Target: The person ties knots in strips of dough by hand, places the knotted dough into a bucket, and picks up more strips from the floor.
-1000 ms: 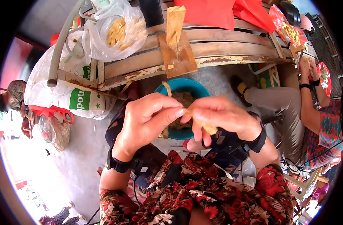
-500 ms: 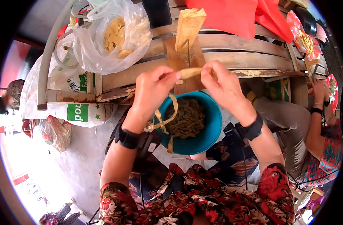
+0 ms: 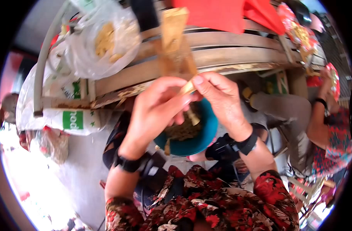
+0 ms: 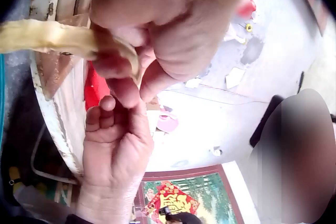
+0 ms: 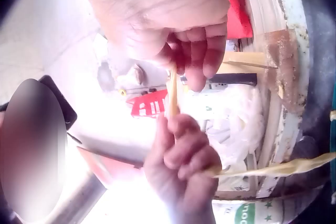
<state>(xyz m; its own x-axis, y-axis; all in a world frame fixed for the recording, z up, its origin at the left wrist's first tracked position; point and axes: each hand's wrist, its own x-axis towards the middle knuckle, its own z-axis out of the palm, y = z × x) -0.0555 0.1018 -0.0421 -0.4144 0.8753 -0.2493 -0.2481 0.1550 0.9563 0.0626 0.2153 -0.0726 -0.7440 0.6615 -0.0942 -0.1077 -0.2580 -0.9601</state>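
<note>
Between both hands is a long, pale yellow, soft-looking strip [image 3: 188, 87], its kind unclear. My left hand [image 3: 154, 113] pinches it between thumb and fingers, and its tail [image 5: 283, 167] trails out past the curled fingers. The right hand [image 3: 224, 102] pinches the upper end between thumb and forefinger. In the left wrist view the strip [image 4: 47, 37] looks broad and bends through the left fingers. Below the hands stands a teal tub [image 3: 210, 131] with many brownish-yellow twisted pieces [image 3: 179, 133] inside; the left hand partly covers it.
A slatted bench [image 3: 226, 56] runs across the front, bearing an upright wooden block [image 3: 174, 29] on a board, an open plastic bag [image 3: 124, 63] of yellow pieces and red cloth [image 3: 210, 15]. White sacks [image 3: 54, 119] stand at left. Another person [image 3: 326, 127] sits at right.
Half a second ago the hands held the strip stretched level over the bench edge; now they are closer together, with the strip slanting up from the left hand to the right.
</note>
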